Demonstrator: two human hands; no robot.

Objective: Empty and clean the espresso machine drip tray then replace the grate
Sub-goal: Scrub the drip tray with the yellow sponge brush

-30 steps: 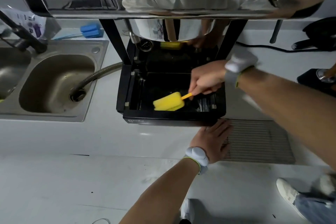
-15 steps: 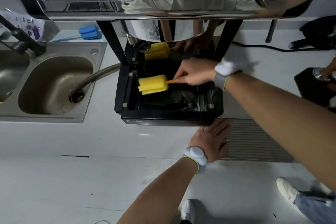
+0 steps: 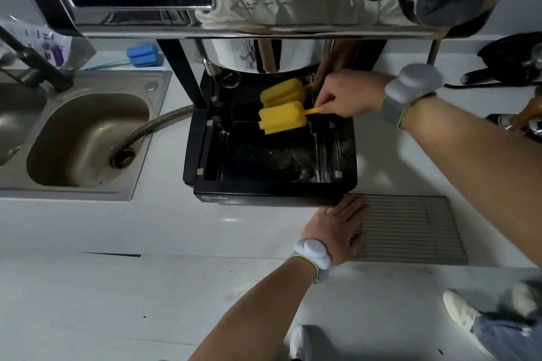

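Observation:
The black drip tray sits open under the espresso machine, its wet floor bare of the grate. My right hand grips the orange handle of a yellow sponge brush, whose head rests at the tray's back wall. A yellow reflection of it shows just above in the shiny panel. The metal grate lies flat on the white counter to the right of the tray. My left hand lies flat, fingers spread, on the counter at the grate's left edge, touching the tray's front right corner.
A steel sink with a flexible hose running into its drain lies to the left. A blue sponge brush rests behind the sink. The espresso machine's chrome front overhangs the tray. Black equipment stands at the far right.
My right hand has swept the yellow sponge from the tray's front, across its left side, to the back wall. My left hand has stayed beside the grate.

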